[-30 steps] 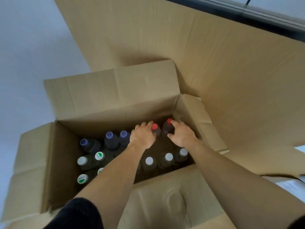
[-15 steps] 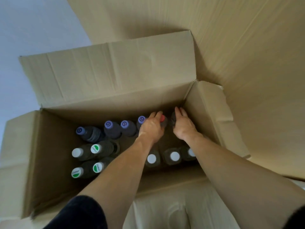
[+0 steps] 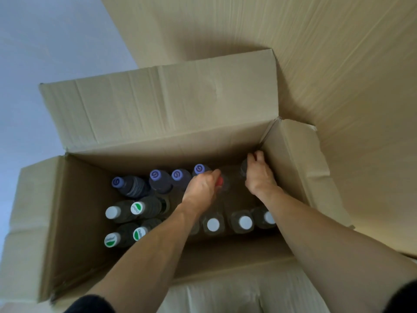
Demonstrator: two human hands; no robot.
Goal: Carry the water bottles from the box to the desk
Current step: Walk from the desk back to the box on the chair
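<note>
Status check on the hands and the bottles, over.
Left hand gripping red-capped bottle. Right hand gripping corner bottle. Both inside box. Nothing blocking.

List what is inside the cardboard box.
The cardboard box holds upright bottles: purple-capped, green-and-white-capped, white-capped. The left hand grips a red-capped bottle; the right hand covers another's cap.

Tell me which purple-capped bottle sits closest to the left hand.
The rightmost purple-capped bottle in the back row; the left hand is right beside it, while the other three stand further left.

Open cardboard box (image 3: 158, 114) holds upright bottles (image 3: 242, 222).
</note>
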